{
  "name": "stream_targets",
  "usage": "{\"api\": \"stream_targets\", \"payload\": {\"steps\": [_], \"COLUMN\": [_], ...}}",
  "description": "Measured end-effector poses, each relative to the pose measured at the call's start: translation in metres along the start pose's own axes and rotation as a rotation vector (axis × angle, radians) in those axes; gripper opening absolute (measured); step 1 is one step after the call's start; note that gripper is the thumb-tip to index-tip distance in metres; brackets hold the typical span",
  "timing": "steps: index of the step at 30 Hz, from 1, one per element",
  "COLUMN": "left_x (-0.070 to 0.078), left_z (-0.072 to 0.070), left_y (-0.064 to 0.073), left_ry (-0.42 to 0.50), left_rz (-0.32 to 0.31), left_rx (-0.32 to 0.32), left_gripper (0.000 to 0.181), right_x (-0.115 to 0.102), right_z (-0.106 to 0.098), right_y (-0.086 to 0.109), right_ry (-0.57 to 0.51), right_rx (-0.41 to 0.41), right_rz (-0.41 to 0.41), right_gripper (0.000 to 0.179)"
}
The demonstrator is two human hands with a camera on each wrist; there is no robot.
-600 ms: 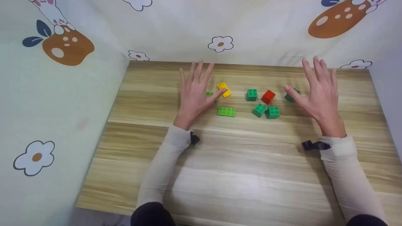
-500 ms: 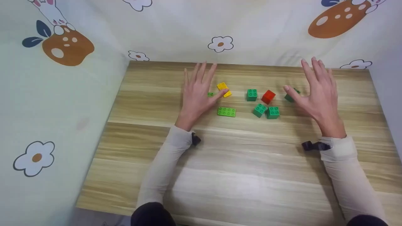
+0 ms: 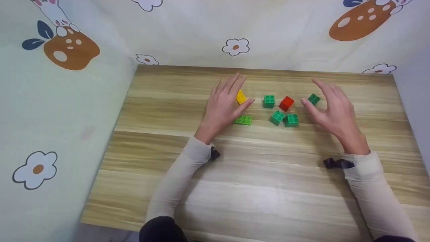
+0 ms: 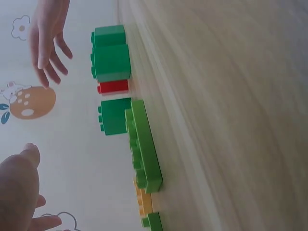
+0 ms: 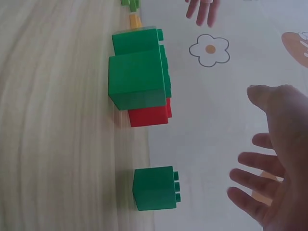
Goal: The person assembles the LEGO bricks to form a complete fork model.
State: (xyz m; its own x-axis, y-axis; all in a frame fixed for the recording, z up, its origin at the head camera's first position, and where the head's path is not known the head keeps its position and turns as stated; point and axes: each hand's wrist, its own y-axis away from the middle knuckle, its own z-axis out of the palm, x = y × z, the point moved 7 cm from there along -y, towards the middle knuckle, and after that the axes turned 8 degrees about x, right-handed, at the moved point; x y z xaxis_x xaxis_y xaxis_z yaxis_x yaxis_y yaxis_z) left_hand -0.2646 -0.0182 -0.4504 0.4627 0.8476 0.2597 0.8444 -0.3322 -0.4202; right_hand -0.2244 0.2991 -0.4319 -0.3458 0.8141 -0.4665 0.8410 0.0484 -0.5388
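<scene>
My left hand [image 3: 222, 106] hovers above the left-hand bricks, fingers extended and thumb spread, holding nothing. Below it are a yellow brick [image 3: 241, 97] and a long light green brick [image 3: 244, 120], each partly covered by the hand; another light green brick [image 4: 154, 221] shows at the bottom of the left wrist view. My right hand [image 3: 336, 109], relaxed and holding nothing, is over the right side, its thumb near a dark green brick [image 3: 314, 99]. Between the hands sit a red brick [image 3: 286, 103] and several green bricks [image 3: 268, 101], studs up.
All the bricks rest on a wood-grain table [image 3: 252, 185], toward its back edge. A patterned wall covering [image 3: 188, 33] rises behind the table and along its left side. Dark wrist cameras [image 3: 215, 153] are strapped at both cuffs.
My left hand has moved right, now over the long light green brick. The right hand has drawn a little nearer, its fingers more bent, uncovering the dark green brick. The bricks have not moved.
</scene>
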Motion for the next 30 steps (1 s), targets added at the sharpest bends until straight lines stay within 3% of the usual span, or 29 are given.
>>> {"api": "stream_targets", "payload": {"steps": [9, 13, 20, 30], "left_x": [0.028, 0.041, 0.064, 0.082], "left_z": [0.008, 0.013, 0.022, 0.041], "left_y": [0.002, 0.002, 0.001, 0.002], "left_ry": [0.118, 0.191, 0.32, 0.354], "left_rz": [0.08, 0.117, 0.167, 0.256], "left_rx": [-0.001, -0.012, -0.096, -0.268], "left_gripper": [0.066, 0.063, 0.058, 0.051], "right_x": [-0.005, -0.004, -0.004, 0.0], "right_z": [0.022, 0.031, 0.039, 0.049], "right_y": [0.012, 0.016, 0.022, 0.025], "right_ry": [-0.076, -0.106, -0.146, -0.174], "right_rx": [-0.255, -0.328, -0.429, -0.51], "right_rz": [-0.035, -0.047, -0.05, -0.032], "right_gripper": [0.045, 0.04, 0.038, 0.034]}}
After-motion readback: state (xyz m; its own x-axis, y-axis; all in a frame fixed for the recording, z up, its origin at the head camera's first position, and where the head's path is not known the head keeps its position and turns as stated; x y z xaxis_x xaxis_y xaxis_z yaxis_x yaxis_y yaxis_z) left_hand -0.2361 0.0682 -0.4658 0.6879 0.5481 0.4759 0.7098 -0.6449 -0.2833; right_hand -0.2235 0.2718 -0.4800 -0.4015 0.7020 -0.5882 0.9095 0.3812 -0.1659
